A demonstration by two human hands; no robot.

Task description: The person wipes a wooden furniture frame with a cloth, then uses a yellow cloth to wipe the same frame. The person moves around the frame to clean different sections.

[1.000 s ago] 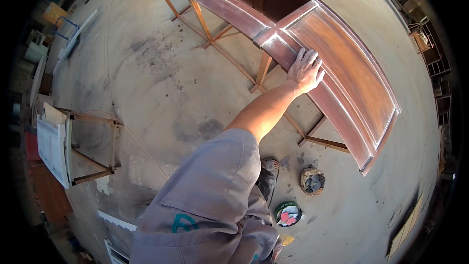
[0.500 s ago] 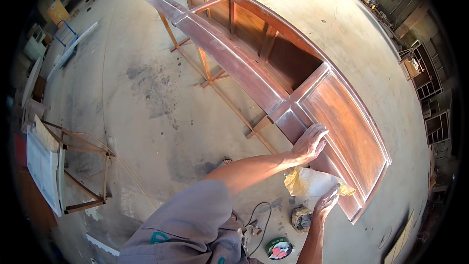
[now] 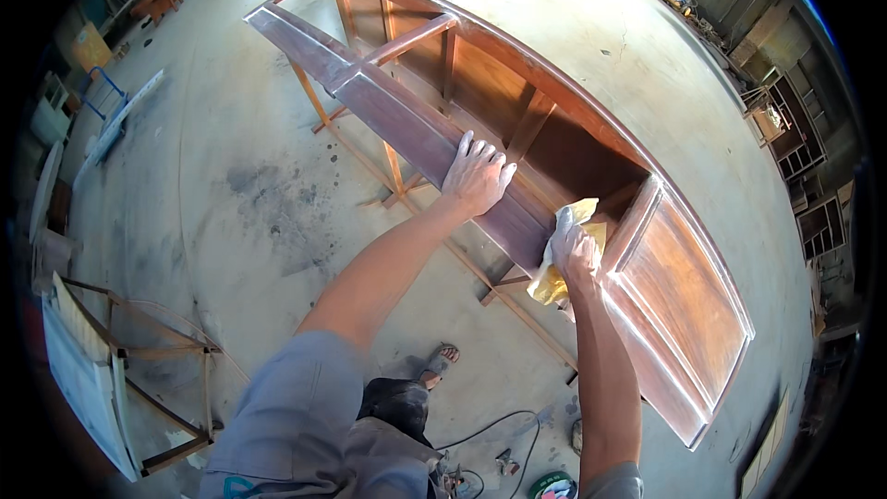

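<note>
A long, reddish-brown wooden cabinet frame (image 3: 397,120) with a curved far edge crosses the view from upper left to lower right. My left hand (image 3: 478,174) rests open on its front rail, fingers laid over the inner edge. Bunched in my right hand (image 3: 579,254) is a crumpled yellow and white rag (image 3: 552,285), pressed to the rail near the crosspiece beside the closed panel (image 3: 684,263). Whitish dust marks my fingertips and lines the panel's grooves and edges. My right hand hides part of the rag.
Thin wooden supports (image 3: 393,166) hold the frame above the concrete floor. A green-rimmed tub (image 3: 552,485) and a dark cable (image 3: 490,418) lie near my feet. To the left stands a wooden stand with a white board (image 3: 83,379); shelving frames (image 3: 799,129) line the right wall.
Both hands have moved up and left along the front rail, the left one farther along. The rag has gone with my right hand and is now bunched rather than spread out.
</note>
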